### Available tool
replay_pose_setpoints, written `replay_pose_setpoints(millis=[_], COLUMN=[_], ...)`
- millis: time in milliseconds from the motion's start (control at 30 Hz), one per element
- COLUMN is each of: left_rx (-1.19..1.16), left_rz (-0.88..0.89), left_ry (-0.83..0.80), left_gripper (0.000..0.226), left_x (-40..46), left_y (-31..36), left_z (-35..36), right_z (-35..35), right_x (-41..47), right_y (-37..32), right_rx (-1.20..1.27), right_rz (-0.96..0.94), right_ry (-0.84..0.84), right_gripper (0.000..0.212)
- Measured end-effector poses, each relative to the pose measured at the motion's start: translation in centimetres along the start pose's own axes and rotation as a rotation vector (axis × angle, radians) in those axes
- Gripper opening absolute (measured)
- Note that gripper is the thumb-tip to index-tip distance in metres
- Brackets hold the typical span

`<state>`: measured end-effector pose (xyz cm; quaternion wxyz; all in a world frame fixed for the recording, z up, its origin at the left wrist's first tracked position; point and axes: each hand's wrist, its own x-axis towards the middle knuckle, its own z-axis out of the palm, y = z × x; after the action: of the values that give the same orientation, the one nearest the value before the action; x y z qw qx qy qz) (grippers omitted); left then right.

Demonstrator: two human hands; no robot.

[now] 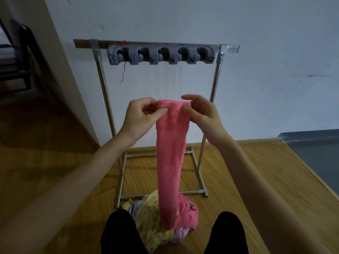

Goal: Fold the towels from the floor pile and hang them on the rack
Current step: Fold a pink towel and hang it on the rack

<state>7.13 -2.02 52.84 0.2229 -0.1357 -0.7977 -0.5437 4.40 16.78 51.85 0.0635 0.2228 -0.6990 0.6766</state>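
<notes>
A pink towel (171, 154) hangs as a long narrow strip in front of me. My left hand (141, 116) pinches its top left corner, and my right hand (200, 114) pinches the top right corner. The strip's lower end reaches down to the floor pile (152, 222) of yellow, lilac and pink towels between my knees. Behind it stands the metal rack (216, 79), with a grey strip of several clips (160, 55) along its top bar. Nothing hangs from the clips except a thin orange thread.
The rack's base frame (200, 191) lies on the wooden floor just beyond the pile. A white wall is close behind the rack. A dark doorway opens at far left, and a grey floor patch (311, 149) lies at right. My black-trousered knees (121, 233) flank the pile.
</notes>
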Motion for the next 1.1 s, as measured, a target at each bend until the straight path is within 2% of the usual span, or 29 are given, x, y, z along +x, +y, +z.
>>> replay_pose_setpoints(millis=[100, 233, 367, 433, 533, 700, 800, 933, 1033, 1100], left_rx=[-0.005, 0.031, -0.029, -0.095, -0.116, -0.042, -0.07, -0.11, -0.138, -0.169], left_rz=[0.021, 0.079, 0.065, -0.025, -0.284, -0.584, -0.677, -0.783, -0.837, -0.852], left_ry=[0.027, 0.063, 0.019, -0.055, -0.192, -0.306, -0.372, -0.395, -0.434, -0.42], left_gripper=[0.01, 0.009, 0.014, 0.025, 0.037, 0.023, 0.018, 0.027, 0.046, 0.045], left_x=[0.3, 0.3, -0.7, -1.9, -4.9, -9.3, -10.5, -11.8, -13.0, -13.5], left_y=[0.3, 0.6, -0.3, -1.7, -5.9, -12.8, -15.7, -17.3, -18.5, -18.8], left_z=[0.7, 0.9, 0.1, -0.6, -1.4, -0.2, 0.8, 2.6, 3.9, 4.1], right_z=[-0.3, -0.2, 0.8, 1.6, 3.0, 5.5, 6.9, 7.6, 6.2, 4.6], right_x=[-0.2, -0.6, -0.4, -0.1, 0.1, 0.1, 0.1, 0.3, 0.6, 0.4], right_y=[0.0, 0.3, 0.1, -0.1, -0.1, -0.1, -0.5, -1.4, -1.4, -0.5], right_rx=[0.102, 0.151, 0.094, 0.104, 0.128, 0.169, 0.203, 0.302, 0.374, 0.39], right_rz=[0.068, 0.171, 0.138, 0.14, 0.172, 0.237, 0.259, 0.24, 0.239, 0.272], right_ry=[0.04, 0.003, 0.042, 0.058, 0.054, 0.039, 0.067, 0.208, 0.45, 0.63], right_gripper=[0.035, 0.022, 0.023, 0.023, 0.022, 0.023, 0.025, 0.018, 0.008, 0.007])
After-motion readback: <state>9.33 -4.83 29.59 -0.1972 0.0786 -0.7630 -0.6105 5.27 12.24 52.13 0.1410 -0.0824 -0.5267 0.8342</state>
